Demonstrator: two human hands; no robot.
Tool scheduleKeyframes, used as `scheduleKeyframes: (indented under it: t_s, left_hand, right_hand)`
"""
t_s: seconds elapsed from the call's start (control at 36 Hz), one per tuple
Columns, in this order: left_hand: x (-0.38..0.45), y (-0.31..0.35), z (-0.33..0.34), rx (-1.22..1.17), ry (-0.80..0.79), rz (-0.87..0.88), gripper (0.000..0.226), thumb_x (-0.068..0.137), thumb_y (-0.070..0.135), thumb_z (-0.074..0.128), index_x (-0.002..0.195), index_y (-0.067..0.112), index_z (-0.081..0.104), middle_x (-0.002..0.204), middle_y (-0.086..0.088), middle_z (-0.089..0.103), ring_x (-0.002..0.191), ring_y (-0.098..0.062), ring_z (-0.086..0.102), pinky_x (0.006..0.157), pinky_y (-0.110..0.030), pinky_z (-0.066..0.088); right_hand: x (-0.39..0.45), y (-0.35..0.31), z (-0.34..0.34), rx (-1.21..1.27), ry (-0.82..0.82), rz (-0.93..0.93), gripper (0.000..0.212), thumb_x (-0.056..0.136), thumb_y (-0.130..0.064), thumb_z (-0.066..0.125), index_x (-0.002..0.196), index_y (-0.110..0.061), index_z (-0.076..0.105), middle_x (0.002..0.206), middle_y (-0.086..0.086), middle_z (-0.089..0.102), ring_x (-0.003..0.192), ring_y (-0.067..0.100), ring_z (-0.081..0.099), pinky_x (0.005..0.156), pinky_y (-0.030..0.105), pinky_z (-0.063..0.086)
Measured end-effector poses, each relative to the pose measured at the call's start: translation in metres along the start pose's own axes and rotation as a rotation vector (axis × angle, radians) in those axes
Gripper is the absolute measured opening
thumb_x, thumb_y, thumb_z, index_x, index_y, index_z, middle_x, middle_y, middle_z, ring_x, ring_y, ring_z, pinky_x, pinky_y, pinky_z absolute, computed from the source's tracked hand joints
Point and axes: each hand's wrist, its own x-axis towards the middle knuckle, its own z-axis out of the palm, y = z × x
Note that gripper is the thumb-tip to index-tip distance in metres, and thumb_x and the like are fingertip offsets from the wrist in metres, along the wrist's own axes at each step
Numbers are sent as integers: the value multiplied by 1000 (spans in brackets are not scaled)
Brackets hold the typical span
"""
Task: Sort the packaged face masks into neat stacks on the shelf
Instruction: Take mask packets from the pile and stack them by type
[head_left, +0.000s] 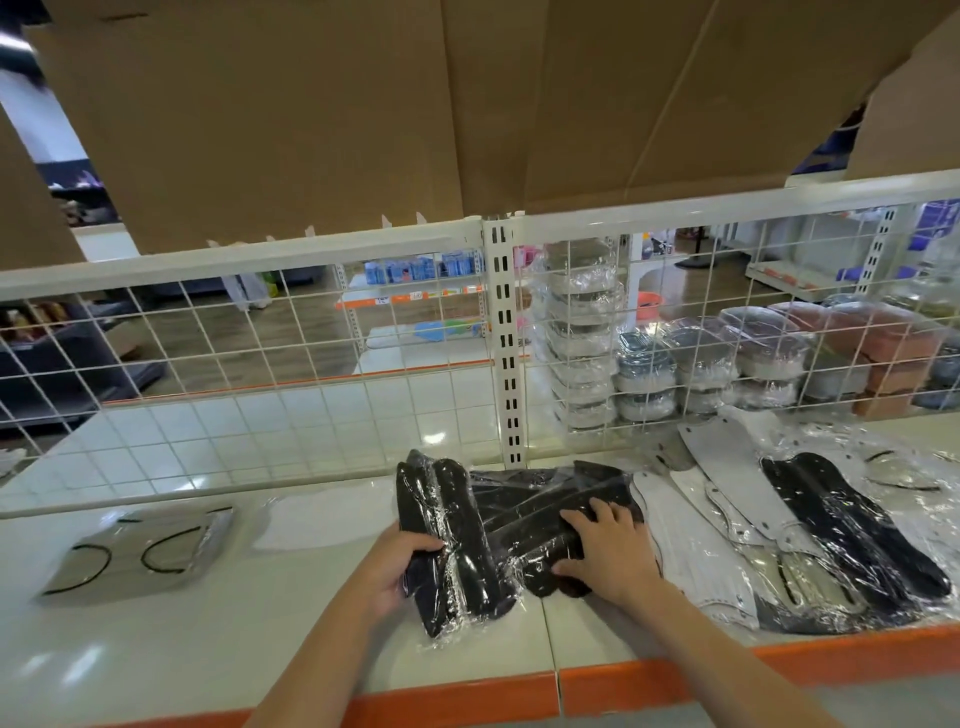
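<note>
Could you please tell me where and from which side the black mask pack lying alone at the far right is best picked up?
Probably by its near end, coming from the shelf's front edge. The black mask pack lies flat and long, running away from the person on top of loose white masks, so a pinch grip across its narrow near end should lift it without dragging those along.
</note>
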Motion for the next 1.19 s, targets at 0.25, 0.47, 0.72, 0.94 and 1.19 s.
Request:
scheduleKeyframes:
  t_s: [0.25, 0.47, 0.72, 0.94, 1.19]
  left_hand:
    - [2, 3, -4, -49, 16, 0, 24, 88, -12, 46, 102, 5, 54, 89, -21, 65, 76, -31, 63, 65, -38, 50]
    - [7, 5, -6, -32, 132, -15, 13, 88, -8, 48, 94, 2, 53, 82, -20, 62, 70, -30, 59, 67, -38, 50]
    - [7, 4, -13, -57, 154, -76, 20, 88, -6, 50, 107, -2, 54, 87, -20, 63, 73, -31, 60, 65, -37, 50]
    - [-1, 1, -20, -95, 147, -116, 11, 91, -1, 47, 95, -1, 57, 87, -19, 65, 77, -31, 60, 67, -37, 48]
    - [-3, -6, 3, -236, -67, -94, 54, 88, 50, 55, 110, 2, 65, 107, -25, 68, 102, -39, 64, 91, -49, 49]
  right_hand:
    - [-3, -3, -8, 21, 100, -34, 41, 95, -36, 46, 135, -30, 46, 148, 1, 37, 136, 27, 30, 111, 40, 27]
    - [-12, -14, 5, 21, -71, -235, 80, 75, -63, 58, 143, -36, 25, 154, -2, 12, 142, 25, 6, 116, 50, 6]
    - [-11, -22, -5, -137, -114, -241, 52, 92, -41, 50, 140, -28, 35, 156, 9, 15, 144, 35, 7, 115, 56, 9]
    - [-2, -21, -5, 294, 250, -175, 34, 100, -32, 40, 131, -27, 52, 129, 0, 43, 121, 21, 41, 101, 28, 36]
    - [-17, -50, -17, 1031, -329, -474, 38, 75, -5, 51, 82, -33, 75, 125, -11, 58, 123, 9, 47, 107, 34, 38]
